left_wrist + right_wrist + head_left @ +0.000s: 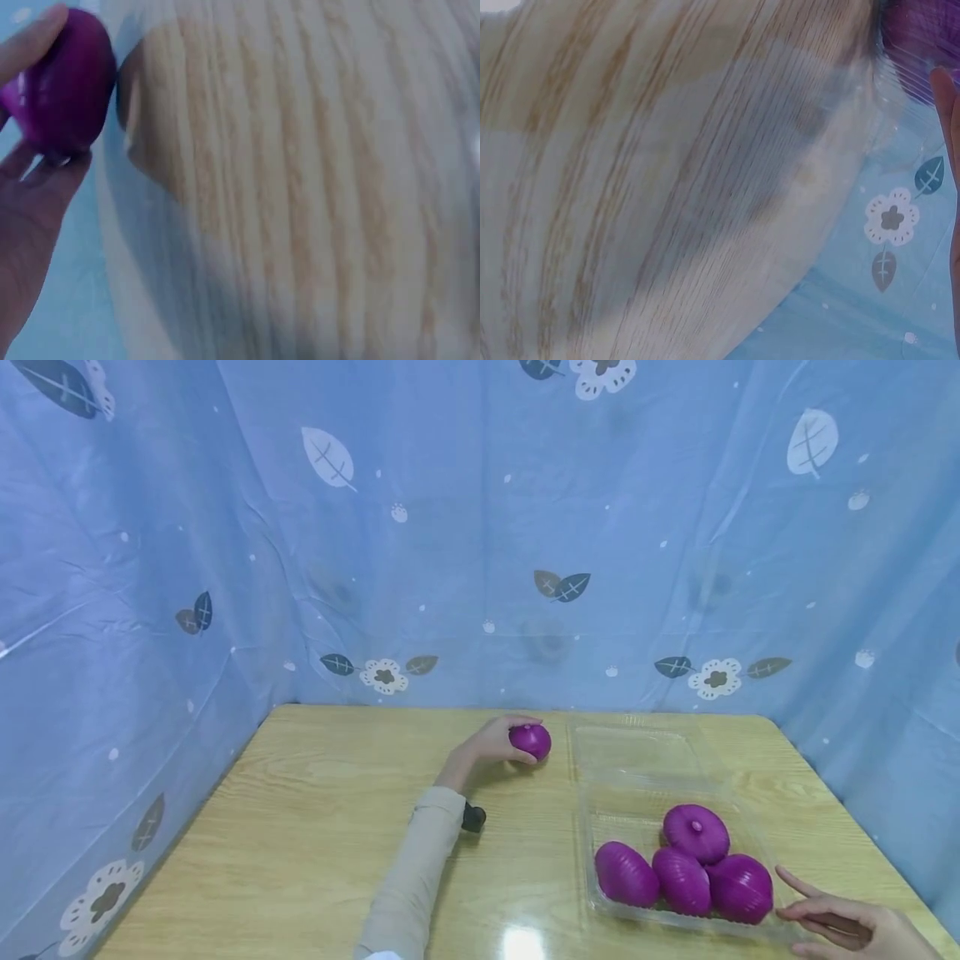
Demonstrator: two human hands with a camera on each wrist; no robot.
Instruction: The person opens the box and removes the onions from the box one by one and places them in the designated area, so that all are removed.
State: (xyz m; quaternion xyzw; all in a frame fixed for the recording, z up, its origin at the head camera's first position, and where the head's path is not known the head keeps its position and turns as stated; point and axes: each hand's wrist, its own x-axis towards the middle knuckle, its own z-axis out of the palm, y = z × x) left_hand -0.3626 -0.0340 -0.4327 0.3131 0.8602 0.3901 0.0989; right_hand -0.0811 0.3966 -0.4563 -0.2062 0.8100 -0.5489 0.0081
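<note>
In the head view my left hand (498,739) grips a purple onion (531,741) near the back of the table, left of the container's lid. The left wrist view shows the onion (67,86) between thumb and fingers, over the table's edge in that view. A clear plastic container (600,827) stands front right, its hinged lid laid back. Inside are several more purple onions (696,833), grouped toward its front. Beside its front right corner is my right hand (862,927), fingers loosely extended, fingertips close to the container wall.
The wooden table (315,827) ends at a blue patterned curtain (450,568) behind and at both sides. The clear lid (637,752) lies flat toward the back. A small black object (473,818) shows beside the left sleeve.
</note>
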